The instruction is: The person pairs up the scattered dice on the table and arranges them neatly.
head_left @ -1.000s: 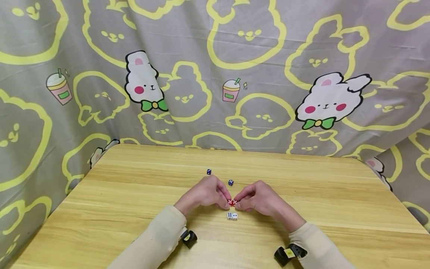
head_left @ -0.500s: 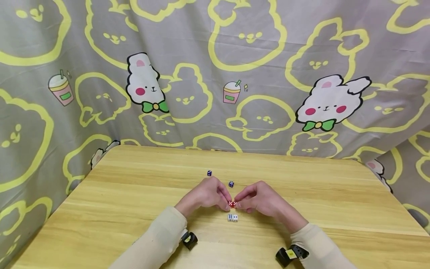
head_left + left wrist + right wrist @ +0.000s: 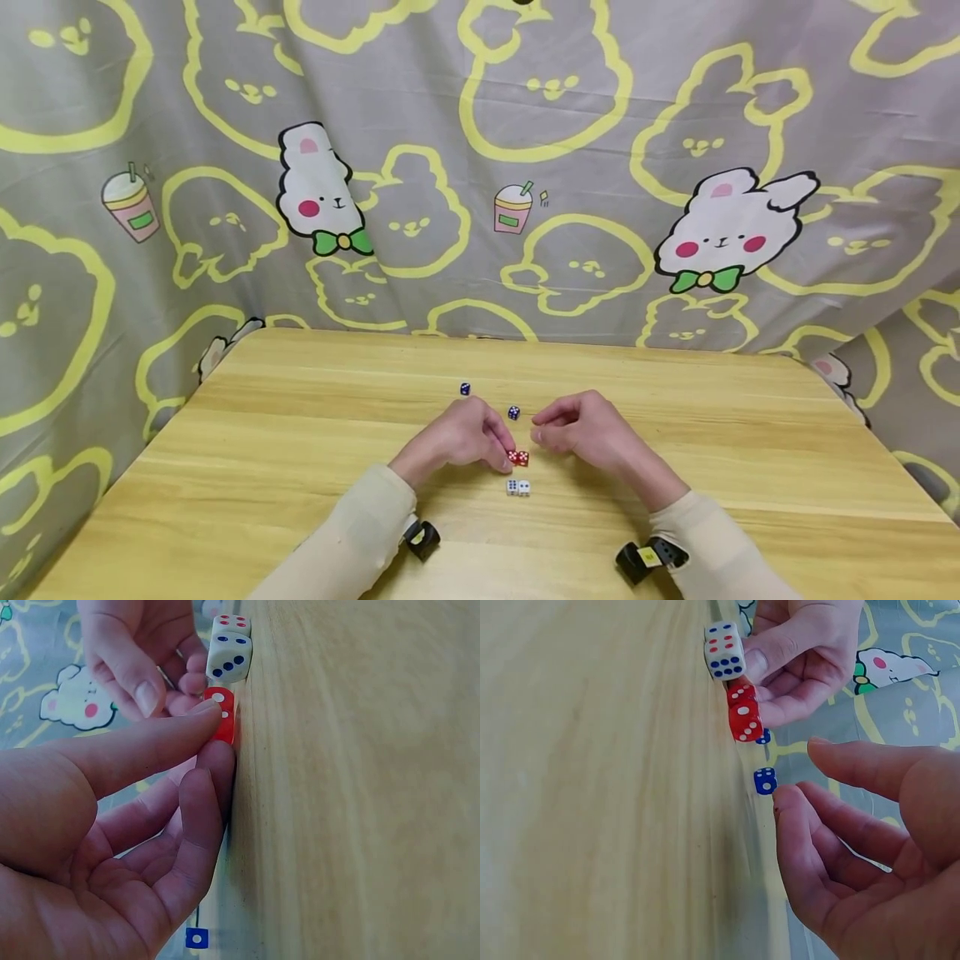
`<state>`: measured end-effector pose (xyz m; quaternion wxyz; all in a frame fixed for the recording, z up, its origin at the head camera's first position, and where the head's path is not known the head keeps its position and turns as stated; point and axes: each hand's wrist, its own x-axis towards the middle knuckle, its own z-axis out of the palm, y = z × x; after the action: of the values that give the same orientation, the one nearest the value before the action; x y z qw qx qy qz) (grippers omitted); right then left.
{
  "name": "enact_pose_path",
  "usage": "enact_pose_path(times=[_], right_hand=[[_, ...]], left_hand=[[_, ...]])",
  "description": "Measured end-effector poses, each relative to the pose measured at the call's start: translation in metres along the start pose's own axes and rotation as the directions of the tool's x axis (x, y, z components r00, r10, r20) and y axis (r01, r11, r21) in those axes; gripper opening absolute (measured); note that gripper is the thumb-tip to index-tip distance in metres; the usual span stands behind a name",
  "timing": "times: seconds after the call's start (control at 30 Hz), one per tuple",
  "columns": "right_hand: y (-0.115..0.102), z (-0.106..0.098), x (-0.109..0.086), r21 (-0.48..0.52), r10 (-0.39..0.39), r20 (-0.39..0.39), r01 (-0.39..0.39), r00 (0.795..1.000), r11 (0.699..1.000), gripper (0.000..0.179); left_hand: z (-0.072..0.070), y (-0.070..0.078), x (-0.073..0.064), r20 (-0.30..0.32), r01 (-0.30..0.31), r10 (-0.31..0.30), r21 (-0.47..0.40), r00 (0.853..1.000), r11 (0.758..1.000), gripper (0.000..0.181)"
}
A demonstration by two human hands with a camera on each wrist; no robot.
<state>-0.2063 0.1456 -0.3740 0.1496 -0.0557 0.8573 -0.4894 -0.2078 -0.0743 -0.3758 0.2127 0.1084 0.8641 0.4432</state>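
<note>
Two red dice sit side by side on the table; the right one (image 3: 523,458) shows fully from above. My left hand (image 3: 465,433) pinches the left red die (image 3: 513,457) between thumb and forefinger, as the left wrist view shows with the thumb over a red die (image 3: 227,731). Apart from the dice, my right hand (image 3: 588,429) hovers to the right with thumb and forefinger spread. In the right wrist view nothing lies between its fingertips, and a blue die (image 3: 765,781) appears beyond them.
Nearer the body, two white dice (image 3: 518,488) stand side by side. Behind the red pair lies one blue die (image 3: 513,412), with another blue die (image 3: 465,389) farther back and left. A patterned curtain (image 3: 420,100) hangs behind the wooden table (image 3: 300,375).
My right hand has let go of the right red die and moved away, up and to the right. My left hand stays at the red pair.
</note>
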Motion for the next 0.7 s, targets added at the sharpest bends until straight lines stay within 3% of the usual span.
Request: enact_pose_path(times=[0.3, 0.7], right_hand=[[-0.003, 0.002, 0.011, -0.033, 0.002, -0.064, -0.004, 0.998, 0.999, 0.025], [-0.001, 0.006, 0.03, -0.086, -0.003, -0.094, -0.005, 0.996, 0.996, 0.024]], left_hand=[[-0.001, 0.0, -0.001, 0.001, 0.001, -0.001, 0.002, 1.0, 1.0, 0.019], [0.0, -0.001, 0.001, 0.001, 0.003, -0.003, 0.012, 1.0, 1.0, 0.019]])
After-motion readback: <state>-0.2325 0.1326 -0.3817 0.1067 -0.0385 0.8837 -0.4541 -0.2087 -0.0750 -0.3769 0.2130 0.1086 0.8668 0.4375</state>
